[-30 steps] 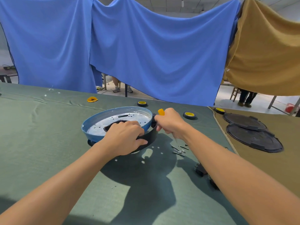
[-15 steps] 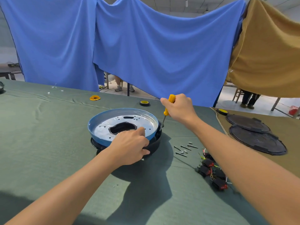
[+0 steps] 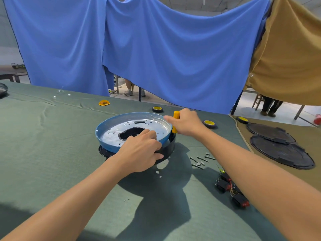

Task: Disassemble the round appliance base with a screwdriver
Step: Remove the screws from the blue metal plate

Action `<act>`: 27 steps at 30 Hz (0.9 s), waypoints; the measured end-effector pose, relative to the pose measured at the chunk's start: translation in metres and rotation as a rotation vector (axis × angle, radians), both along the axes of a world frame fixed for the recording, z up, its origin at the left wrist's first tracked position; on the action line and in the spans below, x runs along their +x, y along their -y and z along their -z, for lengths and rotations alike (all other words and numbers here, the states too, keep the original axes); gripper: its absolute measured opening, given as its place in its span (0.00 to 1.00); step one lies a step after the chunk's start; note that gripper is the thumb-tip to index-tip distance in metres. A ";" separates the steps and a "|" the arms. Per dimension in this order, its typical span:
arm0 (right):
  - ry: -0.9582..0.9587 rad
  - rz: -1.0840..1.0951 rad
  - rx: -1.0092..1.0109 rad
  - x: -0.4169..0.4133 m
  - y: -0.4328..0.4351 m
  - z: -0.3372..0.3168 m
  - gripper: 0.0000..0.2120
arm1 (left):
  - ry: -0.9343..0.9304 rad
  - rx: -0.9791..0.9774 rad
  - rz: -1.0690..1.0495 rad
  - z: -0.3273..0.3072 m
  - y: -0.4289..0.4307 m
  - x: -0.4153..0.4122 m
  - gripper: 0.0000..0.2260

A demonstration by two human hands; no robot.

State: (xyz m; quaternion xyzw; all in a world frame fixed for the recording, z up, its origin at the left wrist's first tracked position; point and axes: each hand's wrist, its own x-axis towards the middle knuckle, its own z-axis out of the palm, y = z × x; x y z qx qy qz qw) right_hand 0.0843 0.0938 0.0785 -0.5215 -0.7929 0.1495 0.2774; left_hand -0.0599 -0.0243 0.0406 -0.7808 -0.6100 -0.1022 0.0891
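Two hands work one round appliance base [image 3: 112,146]. The left hand [image 3: 140,153] has its fingers curled over the near blue rim, thumb on the black wall. The right hand [image 3: 186,125] is clenched round the yellow screwdriver [image 3: 176,115], upright at the rim's right edge. Inside the base, just beyond the left fingers, lies one silver plate [image 3: 152,127] with a dark cut-out. Nearer than the right fingers are loose screws [image 3: 199,160], perhaps six, too small to count surely. Three tape rolls [image 3: 209,122] lie beyond and right of them, two black round covers [image 3: 281,153] far right. Surface is green cloth [image 3: 52,136]; blue drapes [image 3: 156,58] hang behind.
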 end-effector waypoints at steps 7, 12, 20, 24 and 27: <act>-0.106 0.087 0.051 -0.001 0.006 -0.008 0.26 | -0.036 -0.031 -0.005 0.006 -0.002 0.002 0.12; -0.530 0.224 0.309 0.016 0.008 -0.050 0.18 | -0.057 -0.044 0.001 0.008 -0.005 -0.001 0.14; 0.023 0.130 -0.357 0.041 0.010 0.021 0.08 | 0.005 -0.031 -0.029 0.001 -0.008 -0.007 0.12; 0.067 0.096 -0.387 0.032 0.015 0.041 0.14 | -0.027 -0.055 -0.051 0.005 -0.010 -0.011 0.12; 0.075 0.100 -0.377 0.022 0.015 0.048 0.18 | -0.057 -0.082 -0.045 0.009 -0.010 -0.012 0.13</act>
